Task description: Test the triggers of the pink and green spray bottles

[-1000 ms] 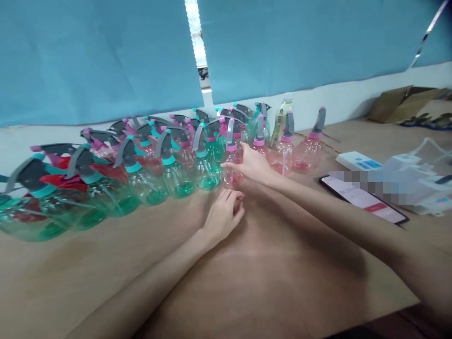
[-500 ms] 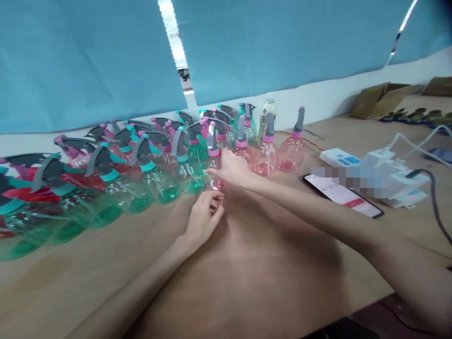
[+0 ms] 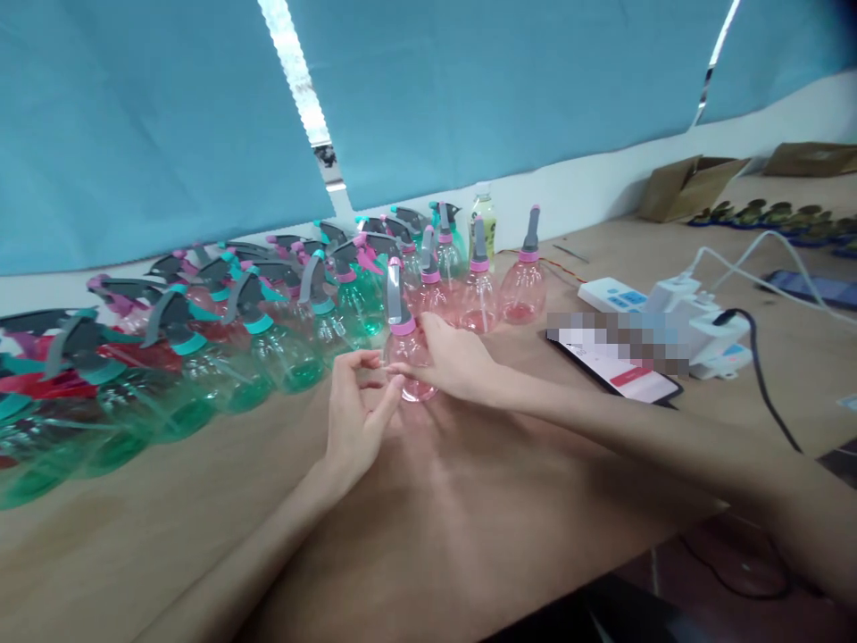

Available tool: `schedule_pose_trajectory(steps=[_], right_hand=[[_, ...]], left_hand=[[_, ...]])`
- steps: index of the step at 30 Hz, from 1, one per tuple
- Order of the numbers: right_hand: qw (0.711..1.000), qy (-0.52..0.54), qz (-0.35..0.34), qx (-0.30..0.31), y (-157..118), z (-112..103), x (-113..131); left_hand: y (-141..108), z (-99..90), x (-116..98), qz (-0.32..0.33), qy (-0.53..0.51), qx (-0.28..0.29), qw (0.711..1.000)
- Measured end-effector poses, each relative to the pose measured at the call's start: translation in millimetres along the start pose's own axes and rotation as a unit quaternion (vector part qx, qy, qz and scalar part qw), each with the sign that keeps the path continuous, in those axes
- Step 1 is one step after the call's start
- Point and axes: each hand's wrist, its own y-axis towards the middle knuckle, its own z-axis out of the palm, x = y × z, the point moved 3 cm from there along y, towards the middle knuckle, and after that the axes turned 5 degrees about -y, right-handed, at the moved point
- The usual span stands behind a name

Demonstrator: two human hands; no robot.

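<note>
A clear pink spray bottle (image 3: 413, 353) with a pink collar and grey trigger head stands upright at the front of the bottle group. My right hand (image 3: 459, 362) is wrapped round its right side, the thumb across its front. My left hand (image 3: 354, 411) is just left of the bottle, fingers curved and apart from the thumb; whether its fingertips touch the bottle I cannot tell. Behind it stand more pink spray bottles (image 3: 523, 290). To the left runs a row of green spray bottles (image 3: 295, 362) with turquoise collars.
To the right lie a phone (image 3: 626, 371), a white power strip (image 3: 612, 295) and plugged-in chargers (image 3: 696, 313) with cables. A drink bottle (image 3: 483, 223) stands behind the spray bottles. Cardboard boxes (image 3: 683, 187) sit at the back right, near a blue covered wall (image 3: 469, 80).
My right hand has brought the pink spray bottle nearer, out from the others. My left hand has moved up beside it and its fingers have spread. The view has shifted slightly right.
</note>
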Motion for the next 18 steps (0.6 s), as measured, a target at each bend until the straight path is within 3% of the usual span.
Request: schedule_pose_trajectory(steps=[4,12,16,18], right_hand=[[0.999,0.022,-0.030,-0.017,-17.6,-2.0,-1.7],[0.982,0.099,-0.150,-0.051,-59.8,3.0,11.6],[0.972,0.121,-0.178,-0.093,-72.3,6.1,18.5],[0.968,0.161,-0.178,-0.076,-75.6,5.5,20.2]], left_hand=[[10.2,2.3,-15.6,0.035,-0.005,0.011,0.999],[15.2,7.1,-57.9,-0.028,-0.066,0.080,0.994],[7.4,4.7,-64.8,-0.036,-0.086,0.088,0.992],[3.0,2.6,-64.3,-0.021,-0.101,0.084,0.991]])
